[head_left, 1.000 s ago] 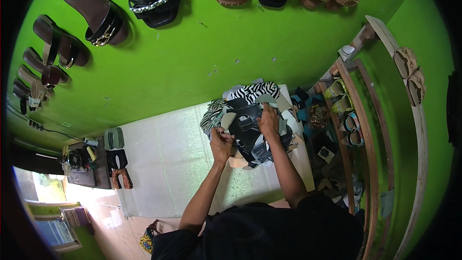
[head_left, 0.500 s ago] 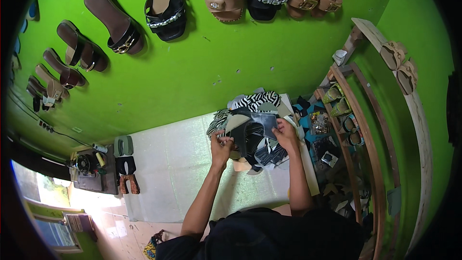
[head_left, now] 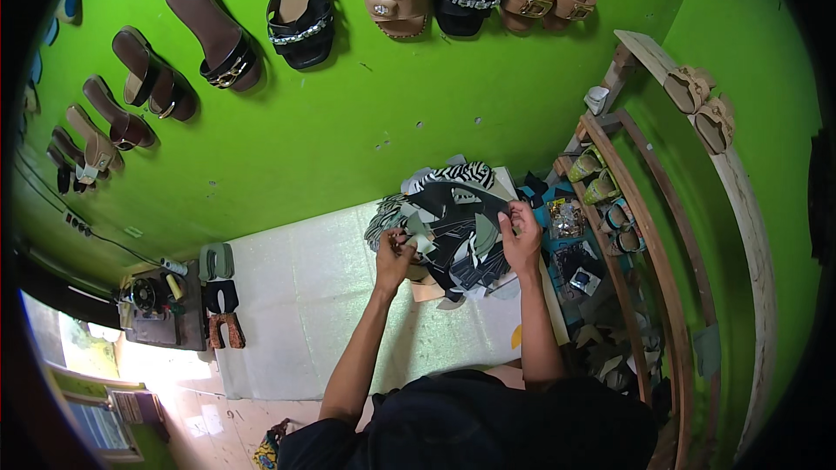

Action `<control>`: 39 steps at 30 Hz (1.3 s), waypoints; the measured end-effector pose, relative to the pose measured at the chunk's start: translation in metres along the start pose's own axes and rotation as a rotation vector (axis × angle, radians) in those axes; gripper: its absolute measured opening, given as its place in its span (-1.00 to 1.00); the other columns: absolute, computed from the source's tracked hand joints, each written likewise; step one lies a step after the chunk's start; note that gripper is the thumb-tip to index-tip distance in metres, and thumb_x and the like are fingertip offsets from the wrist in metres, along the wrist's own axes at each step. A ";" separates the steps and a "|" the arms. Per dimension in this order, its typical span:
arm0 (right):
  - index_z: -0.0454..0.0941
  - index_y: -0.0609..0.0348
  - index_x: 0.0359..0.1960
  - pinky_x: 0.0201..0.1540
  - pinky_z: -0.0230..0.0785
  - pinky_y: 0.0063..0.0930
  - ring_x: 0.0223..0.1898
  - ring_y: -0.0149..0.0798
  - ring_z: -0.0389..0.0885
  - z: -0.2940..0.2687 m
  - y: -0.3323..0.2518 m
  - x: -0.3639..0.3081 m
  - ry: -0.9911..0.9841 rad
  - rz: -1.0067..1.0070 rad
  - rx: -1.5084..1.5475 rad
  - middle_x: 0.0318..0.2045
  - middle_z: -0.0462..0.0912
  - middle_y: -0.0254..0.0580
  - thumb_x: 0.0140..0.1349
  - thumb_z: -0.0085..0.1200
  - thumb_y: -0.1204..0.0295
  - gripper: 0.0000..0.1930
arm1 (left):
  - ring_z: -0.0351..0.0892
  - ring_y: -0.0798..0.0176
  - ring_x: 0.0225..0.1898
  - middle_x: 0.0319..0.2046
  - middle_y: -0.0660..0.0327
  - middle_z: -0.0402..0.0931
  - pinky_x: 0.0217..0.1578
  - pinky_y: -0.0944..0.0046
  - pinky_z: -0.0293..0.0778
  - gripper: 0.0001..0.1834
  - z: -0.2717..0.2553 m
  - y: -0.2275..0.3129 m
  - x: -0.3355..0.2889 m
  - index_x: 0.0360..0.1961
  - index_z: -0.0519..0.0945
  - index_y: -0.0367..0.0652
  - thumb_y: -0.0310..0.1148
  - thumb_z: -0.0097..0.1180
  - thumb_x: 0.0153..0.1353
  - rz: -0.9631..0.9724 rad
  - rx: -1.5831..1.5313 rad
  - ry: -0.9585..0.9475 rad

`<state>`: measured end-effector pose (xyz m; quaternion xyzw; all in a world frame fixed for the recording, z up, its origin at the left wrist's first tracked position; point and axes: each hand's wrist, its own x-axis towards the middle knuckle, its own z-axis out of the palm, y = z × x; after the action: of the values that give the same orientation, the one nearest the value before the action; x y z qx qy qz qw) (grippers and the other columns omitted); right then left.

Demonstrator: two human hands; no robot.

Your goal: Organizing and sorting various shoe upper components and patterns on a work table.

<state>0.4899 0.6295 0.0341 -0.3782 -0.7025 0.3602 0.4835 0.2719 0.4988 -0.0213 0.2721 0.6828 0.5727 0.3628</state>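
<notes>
A heap of cut material scraps (head_left: 466, 248), mostly black with grey-green, white and tan bits, lies on the pale tabletop. My left hand (head_left: 394, 259) is at the heap's left side, fingers loosely bent and apart, beside grey-green scraps; I make out nothing held in it. At the right side my right hand (head_left: 522, 239) has thumb and fingers closed at the end of a dark curved piece (head_left: 461, 194), which spans the back of the heap. Zebra-striped material (head_left: 475, 176) lies behind it, and more striped pieces (head_left: 383, 216) rest near my left hand.
A wooden rack (head_left: 640, 270) with sandals stands at the right. Three stacks of cut pieces, the top one green (head_left: 216, 261), lie along the table's left edge, beside a small dark stand (head_left: 165, 318). Finished slippers (head_left: 300, 17) hang on the green wall.
The dark curved piece, held up between both hands before, is now lower and flatter over the heap. My left hand has come off it. The view has shifted slightly.
</notes>
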 end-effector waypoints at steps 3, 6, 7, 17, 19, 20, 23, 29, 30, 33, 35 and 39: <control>0.48 0.33 -0.09 -0.22 0.42 -0.56 -0.34 -0.45 0.57 0.000 -0.007 0.005 0.041 -0.007 0.096 -0.32 0.62 -0.21 0.30 0.13 0.51 -0.79 | 0.50 0.13 0.00 -0.02 0.00 0.44 0.06 0.14 0.44 -0.39 -0.013 0.000 0.011 0.15 0.35 -0.30 -0.37 0.35 0.13 0.367 0.248 0.053; 0.46 0.32 -0.06 -0.13 0.41 -0.59 -0.24 -0.48 0.57 -0.004 -0.013 0.008 -0.027 0.040 0.317 -0.25 0.63 -0.24 0.28 0.15 0.55 -0.77 | 0.35 0.02 0.24 0.18 -0.11 0.36 0.27 0.12 0.25 -0.20 -0.009 0.019 0.012 0.28 0.27 -0.36 -0.21 0.38 0.14 0.215 0.122 -0.007; 0.45 0.32 -0.05 -0.08 0.40 -0.60 -0.20 -0.48 0.56 -0.006 -0.018 0.008 -0.095 0.090 0.431 -0.22 0.63 -0.25 0.27 0.16 0.57 -0.75 | 0.31 0.01 0.29 0.24 -0.13 0.32 0.30 0.13 0.21 -0.16 -0.009 0.021 0.013 0.31 0.24 -0.38 -0.17 0.37 0.15 0.140 0.045 -0.032; 0.44 0.25 -0.05 -0.06 0.43 -0.62 -0.18 -0.52 0.58 -0.011 -0.001 -0.024 -0.412 0.345 0.695 -0.22 0.65 -0.28 0.21 0.19 0.64 -0.71 | 0.57 0.46 -0.28 -0.23 0.28 0.64 -0.25 0.41 0.52 -0.63 -0.012 0.029 -0.018 0.11 0.52 -0.23 -0.39 0.21 0.30 -0.042 -0.338 -0.270; 0.43 0.23 -0.05 -0.08 0.43 -0.62 -0.19 -0.52 0.58 0.001 0.012 -0.045 -0.398 0.386 0.707 -0.22 0.65 -0.28 0.21 0.20 0.64 -0.70 | 0.57 0.48 -0.30 -0.29 0.31 0.62 -0.28 0.42 0.51 -0.69 -0.032 0.013 -0.032 0.03 0.57 -0.21 -0.41 0.22 0.28 -0.055 -0.268 -0.200; 0.44 0.23 -0.06 -0.12 0.43 -0.64 -0.22 -0.53 0.57 0.009 0.019 -0.055 -0.384 0.419 0.698 -0.26 0.64 -0.30 0.20 0.22 0.62 -0.70 | 0.57 0.48 -0.30 -0.29 0.31 0.62 -0.28 0.42 0.51 -0.69 -0.042 0.006 -0.041 0.03 0.57 -0.21 -0.41 0.22 0.28 -0.060 -0.264 -0.193; 0.46 0.25 -0.06 -0.16 0.42 -0.65 -0.26 -0.54 0.55 0.019 0.026 -0.076 -0.480 0.402 0.466 -0.30 0.61 -0.32 0.18 0.24 0.61 -0.69 | 0.55 0.50 -0.34 -0.33 0.32 0.61 -0.31 0.42 0.51 -0.77 -0.071 -0.012 -0.074 -0.06 0.61 -0.21 -0.44 0.22 0.26 -0.162 -0.130 -0.102; 0.43 0.21 0.07 -0.24 0.44 -0.63 -0.35 -0.52 0.53 0.054 0.012 -0.099 -0.617 0.428 0.437 -0.29 0.58 -0.27 0.12 0.28 0.65 -0.54 | 0.54 0.50 -0.38 -0.36 0.33 0.62 -0.33 0.42 0.50 -0.78 -0.106 -0.026 -0.122 -0.10 0.61 -0.25 -0.53 0.25 0.21 -0.118 -0.110 0.082; 0.39 0.15 0.15 -0.25 0.45 -0.61 -0.35 -0.52 0.53 0.058 0.004 -0.104 -0.624 0.442 0.465 -0.26 0.57 -0.24 0.12 0.28 0.66 -0.45 | 0.53 0.49 -0.39 -0.36 0.31 0.62 -0.33 0.42 0.50 -0.74 -0.111 -0.027 -0.129 -0.07 0.59 -0.27 -0.54 0.25 0.20 -0.125 -0.157 0.118; 0.26 0.01 0.32 -0.27 0.48 -0.57 -0.35 -0.50 0.54 0.070 -0.012 -0.113 -0.675 0.417 0.463 -0.19 0.54 -0.17 0.09 0.29 0.68 -0.26 | 0.53 0.49 -0.39 -0.37 0.26 0.62 -0.34 0.42 0.49 -0.67 -0.132 -0.032 -0.145 -0.01 0.53 -0.25 -0.55 0.26 0.19 -0.082 -0.196 0.191; 0.25 0.02 0.32 -0.26 0.48 -0.58 -0.33 -0.48 0.56 0.082 -0.021 -0.119 -0.798 0.290 0.280 -0.20 0.54 -0.17 0.10 0.27 0.69 -0.26 | 0.55 0.47 -0.36 -0.35 0.24 0.62 -0.33 0.40 0.52 -0.64 -0.150 -0.035 -0.156 0.01 0.49 -0.23 -0.56 0.25 0.19 -0.077 -0.188 0.229; 0.24 0.03 0.33 -0.27 0.49 -0.61 -0.33 -0.47 0.60 0.108 -0.041 -0.138 -0.873 0.365 0.376 -0.20 0.55 -0.14 0.13 0.24 0.69 -0.28 | 0.57 0.43 -0.34 -0.33 0.21 0.62 -0.34 0.38 0.55 -0.56 -0.182 -0.038 -0.182 0.07 0.38 -0.15 -0.58 0.24 0.19 -0.032 -0.265 0.311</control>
<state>0.4135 0.4738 -0.0157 -0.2154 -0.6846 0.6834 0.1335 0.2337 0.2410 -0.0106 0.1193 0.6538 0.6867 0.2945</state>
